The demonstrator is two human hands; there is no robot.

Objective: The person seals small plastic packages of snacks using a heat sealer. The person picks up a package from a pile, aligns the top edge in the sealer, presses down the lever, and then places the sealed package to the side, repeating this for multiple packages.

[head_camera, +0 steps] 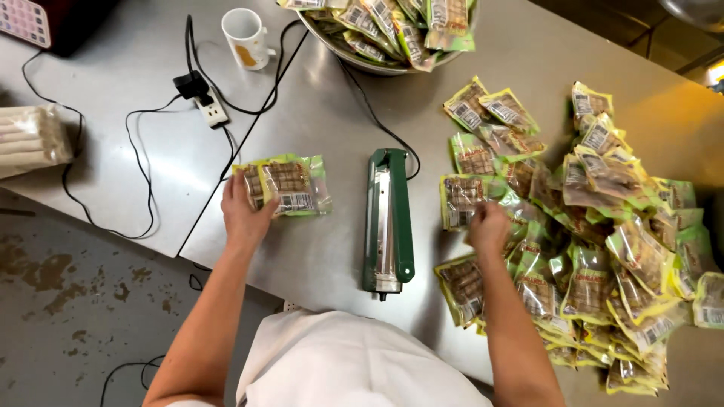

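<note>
My left hand (pixel 243 215) rests on a small stack of green-edged snack packets (pixel 290 184) lying on the steel table (pixel 324 113), fingers over their left end. My right hand (pixel 489 224) reaches into a large heap of the same packets (pixel 603 226) on the right and pinches one packet (pixel 461 197) at the heap's left edge. A green impulse heat sealer (pixel 388 220) lies between the two hands, its arm down.
A metal bowl (pixel 354 59) full of packets stands at the back. A white mug (pixel 246 36), a power strip (pixel 204 98) with black cables and a bundle of plastic bags (pixel 30 139) lie on the left table. Stained floor is at lower left.
</note>
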